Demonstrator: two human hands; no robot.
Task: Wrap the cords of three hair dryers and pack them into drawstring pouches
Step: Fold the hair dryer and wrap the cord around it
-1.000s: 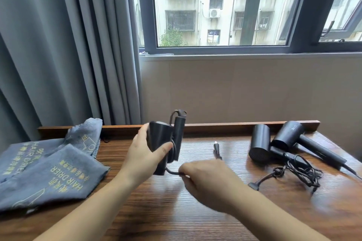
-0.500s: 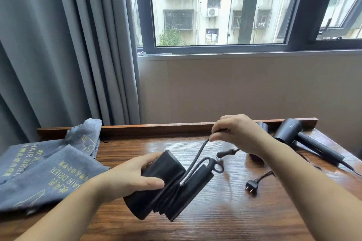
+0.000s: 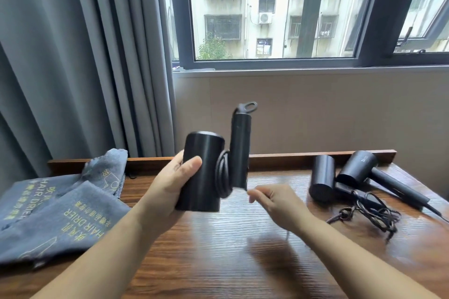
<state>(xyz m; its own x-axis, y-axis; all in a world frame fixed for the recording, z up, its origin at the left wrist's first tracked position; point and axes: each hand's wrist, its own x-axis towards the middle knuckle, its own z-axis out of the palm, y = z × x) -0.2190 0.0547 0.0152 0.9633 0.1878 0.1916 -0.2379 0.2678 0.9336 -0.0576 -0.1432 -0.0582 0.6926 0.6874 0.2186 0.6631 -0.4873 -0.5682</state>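
Observation:
My left hand [image 3: 173, 185] grips the barrel of a black hair dryer [image 3: 202, 172] and holds it upright above the wooden table [image 3: 218, 262]. Its folded handle points up, and its cord [image 3: 222, 177] lies in loops between barrel and handle. My right hand [image 3: 274, 204] is just right of the handle's lower end. It is blurred, and its fingertips seem to pinch the cord's free end. Two more black hair dryers [image 3: 322, 182] [image 3: 357, 166] lie at the back right with their cords [image 3: 371, 212] tangled in front. Grey drawstring pouches [image 3: 60, 216] with yellow print lie at the left.
A raised wooden ledge [image 3: 291, 156] runs along the table's back edge. Grey curtains [image 3: 73, 68] hang behind the pouches, and a window sits above the wall.
My left hand has raised the dryer from a tilted, low position to upright. My right hand has swung down from behind the dryer to below its handle, adding cord loops.

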